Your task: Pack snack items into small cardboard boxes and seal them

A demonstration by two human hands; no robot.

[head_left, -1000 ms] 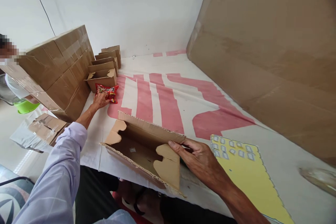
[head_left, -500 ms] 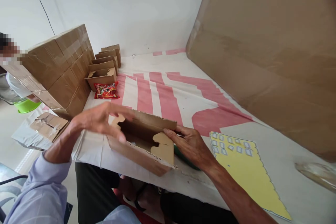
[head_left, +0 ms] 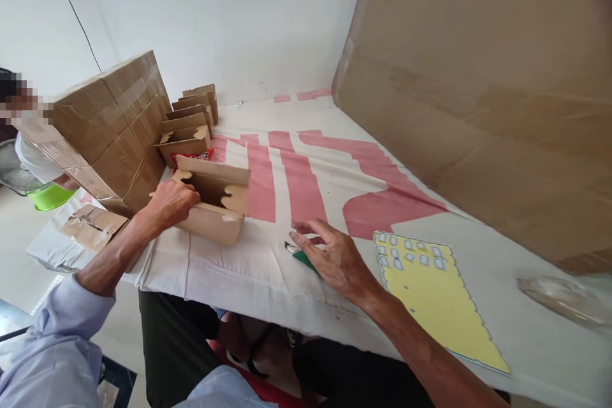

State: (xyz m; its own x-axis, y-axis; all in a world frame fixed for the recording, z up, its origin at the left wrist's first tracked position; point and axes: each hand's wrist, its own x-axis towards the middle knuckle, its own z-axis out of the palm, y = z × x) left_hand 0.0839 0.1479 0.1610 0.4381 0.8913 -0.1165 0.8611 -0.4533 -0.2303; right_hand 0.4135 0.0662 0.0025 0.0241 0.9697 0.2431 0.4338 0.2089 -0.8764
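My left hand [head_left: 174,203] grips the left end of an open cardboard box [head_left: 215,224], fingers closed over its edge. The box has raised flaps and cut-out tabs, and its inside is dark. Behind it, a red packet [head_left: 203,155] is mostly hidden. My right hand [head_left: 329,255] is apart from the box, fingers loosely spread, over a green object [head_left: 306,262] on the cloth that it partly covers. To the right of this hand lies a yellow sheet [head_left: 430,306] with small pale pieces in rows near its top.
Several open cardboard boxes [head_left: 194,108] stand in a row at the back left, beside a taped carton stack [head_left: 115,121]. A large carton [head_left: 468,95] leans at the right. A clear plastic item [head_left: 559,299] lies at the far right. Another person is at the left edge.
The box has moved left and away from me, now in front of the red packet. My left hand has closed on its end. My right hand has let go of it, uncovering part of the green object.
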